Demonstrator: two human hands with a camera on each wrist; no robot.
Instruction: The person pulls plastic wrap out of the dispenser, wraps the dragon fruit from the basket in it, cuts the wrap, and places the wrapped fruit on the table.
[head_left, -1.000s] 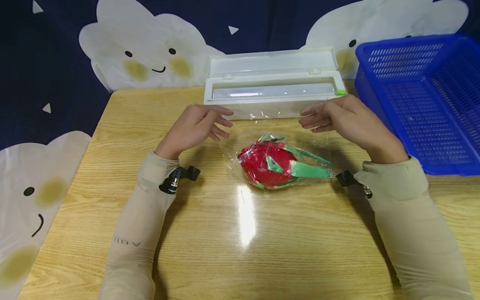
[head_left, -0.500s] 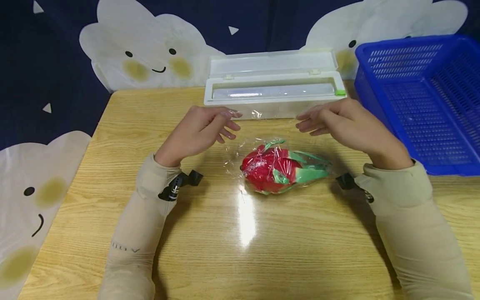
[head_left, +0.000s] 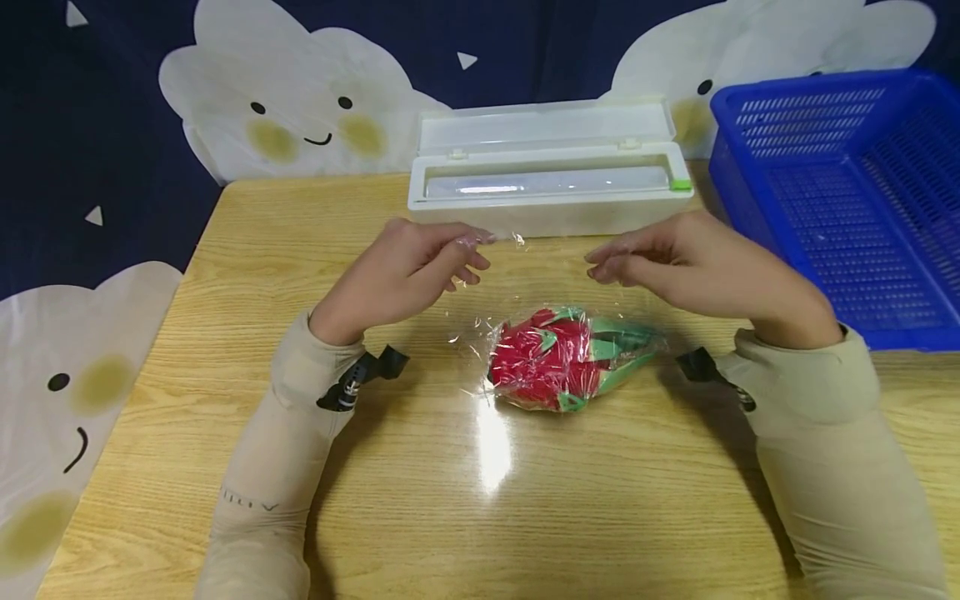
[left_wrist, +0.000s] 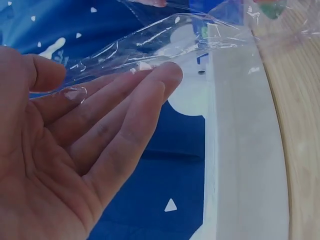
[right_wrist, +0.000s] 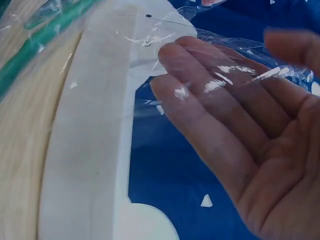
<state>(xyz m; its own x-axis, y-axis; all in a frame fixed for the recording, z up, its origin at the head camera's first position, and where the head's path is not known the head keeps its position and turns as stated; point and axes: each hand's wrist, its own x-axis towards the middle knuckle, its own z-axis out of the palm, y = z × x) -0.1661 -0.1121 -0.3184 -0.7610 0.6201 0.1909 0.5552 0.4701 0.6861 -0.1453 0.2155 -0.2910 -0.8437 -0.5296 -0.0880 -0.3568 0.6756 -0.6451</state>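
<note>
A red toy dragon fruit [head_left: 540,354] with green scales lies on the wooden table, covered in clear plastic wrap [head_left: 517,242]. The film stretches up from the fruit between my two hands. At its left edge, my left hand [head_left: 408,275] pinches it between thumb and fingers. On the right, my right hand [head_left: 682,262] pinches the other edge the same way. In the left wrist view, the film runs from the thumb [left_wrist: 47,75] across the fingers. The right wrist view shows film lying over the fingertips, with a green leaf tip [right_wrist: 42,42] beyond.
Behind the hands stands a white wrap dispenser box [head_left: 551,217], lid raised, with a roll [head_left: 547,181] inside and a green slider [head_left: 680,185] at its right end. A blue plastic basket [head_left: 765,217] sits at the back right. A dark cloud-patterned cloth hangs behind the table.
The dragon fruit has rolled towards me, turning so different scales show. Both hands have come slightly nearer each other and towards me, still holding the film.
</note>
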